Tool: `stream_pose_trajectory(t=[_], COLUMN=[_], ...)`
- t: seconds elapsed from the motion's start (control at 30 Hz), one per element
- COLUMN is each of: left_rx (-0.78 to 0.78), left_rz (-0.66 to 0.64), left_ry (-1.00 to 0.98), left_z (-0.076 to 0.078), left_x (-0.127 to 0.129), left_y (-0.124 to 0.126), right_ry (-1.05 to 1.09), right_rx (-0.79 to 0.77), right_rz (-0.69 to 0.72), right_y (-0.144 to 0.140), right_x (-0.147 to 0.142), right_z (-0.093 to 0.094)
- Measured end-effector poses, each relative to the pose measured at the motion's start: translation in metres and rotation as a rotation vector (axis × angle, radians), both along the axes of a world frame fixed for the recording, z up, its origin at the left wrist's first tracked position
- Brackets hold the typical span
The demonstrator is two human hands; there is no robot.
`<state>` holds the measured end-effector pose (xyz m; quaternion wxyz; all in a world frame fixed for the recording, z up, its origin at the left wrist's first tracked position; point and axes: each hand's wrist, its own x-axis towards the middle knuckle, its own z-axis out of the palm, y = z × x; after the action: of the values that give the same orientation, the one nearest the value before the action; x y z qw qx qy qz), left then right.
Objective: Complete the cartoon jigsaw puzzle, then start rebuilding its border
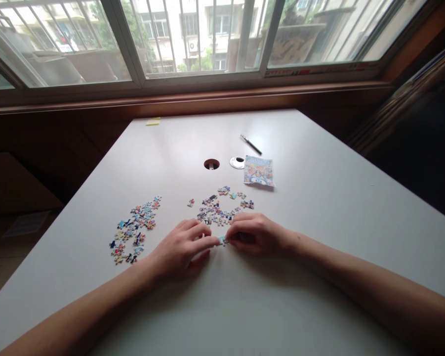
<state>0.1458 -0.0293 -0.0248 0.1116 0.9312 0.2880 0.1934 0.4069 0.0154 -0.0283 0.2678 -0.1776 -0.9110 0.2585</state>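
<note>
Between my hands, low over the white table (222,301), are a few small joined jigsaw puzzle pieces (222,241), light blue and white on top. My left hand (187,247) grips their left end with its fingertips, the other fingers curled. On the right end, the fingers of my right hand (257,233) pinch a puzzle piece, partly hidden by the fingertips. Just beyond my hands lies a loose heap of jigsaw pieces (215,212). Another spread of jigsaw pieces (133,230) lies left of my left hand.
A colourful printed picture sheet (258,171) lies behind the right-hand pieces. Near it are a metal ring cover (237,162), a round cable hole (211,164) and a pen (251,144). Yellow tape (153,121) marks the far edge, below a barred window (203,39).
</note>
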Motion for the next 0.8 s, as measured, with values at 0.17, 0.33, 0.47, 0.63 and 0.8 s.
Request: stream_pose_trajectory(t=[0.17,0.33,0.47,0.63,0.8], left_rx=[0.009,0.007,0.001,-0.004,0.010], left_rz=[0.002,0.000,-0.005,-0.009,-0.014], left_ry=[-0.001,0.001,0.015,0.015,-0.007], left_z=[0.0004,0.0018,0.0020,0.0011,0.0002], left_x=[-0.0001,0.0010,0.0004,0.0000,0.0002], left_y=[-0.0001,-0.0007,-0.0008,-0.0002,0.0009], right_ry=[-0.010,-0.018,-0.038,-0.044,-0.075], right_rx=[0.006,-0.013,-0.030,-0.024,-0.007], right_rz=[-0.010,-0.027,-0.011,-0.012,0.000], right_y=[-0.0019,-0.0018,-0.0007,-0.0002,-0.0005], right_x=[-0.0006,0.0003,0.0007,0.0001,0.0003], right_z=[0.0038,0.0030,0.0021,0.0017,0.0007])
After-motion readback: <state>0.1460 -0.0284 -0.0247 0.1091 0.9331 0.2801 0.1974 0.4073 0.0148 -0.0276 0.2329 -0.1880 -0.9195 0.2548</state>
